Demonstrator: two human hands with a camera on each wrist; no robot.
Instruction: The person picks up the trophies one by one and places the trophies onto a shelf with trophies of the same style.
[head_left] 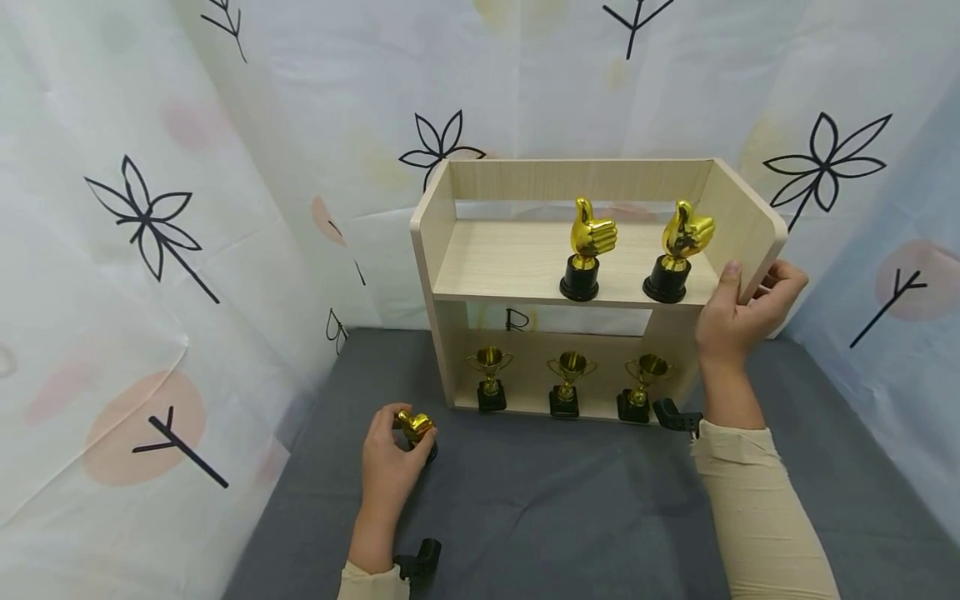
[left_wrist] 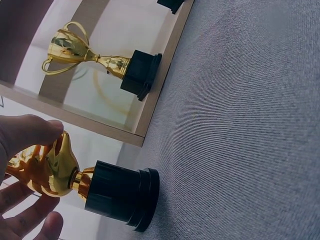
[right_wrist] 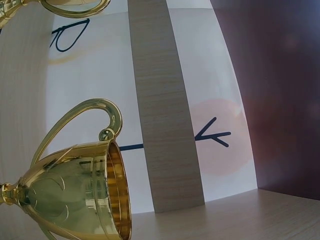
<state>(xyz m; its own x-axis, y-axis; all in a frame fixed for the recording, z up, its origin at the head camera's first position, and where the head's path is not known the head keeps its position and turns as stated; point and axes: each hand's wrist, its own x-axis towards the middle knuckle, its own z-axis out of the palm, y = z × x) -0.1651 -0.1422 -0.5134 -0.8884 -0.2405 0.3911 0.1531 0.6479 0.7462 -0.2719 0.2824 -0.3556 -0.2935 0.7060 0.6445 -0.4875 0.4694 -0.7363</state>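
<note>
My left hand holds a gold thumbs-up trophy by its gold top, left of the shelf's front. In the left wrist view the trophy's black base is at the grey cloth; whether it touches cannot be told. My right hand grips the front edge of the right side panel of a two-tier wooden shelf, thumb on the inner face. Two more thumbs-up trophies, one near the middle and another at the right, stand on the upper tier.
On the lower tier stand three gold cup trophies, at left, middle and right. A grey cloth covers the table. Behind and beside it hang white curtains with plant drawings.
</note>
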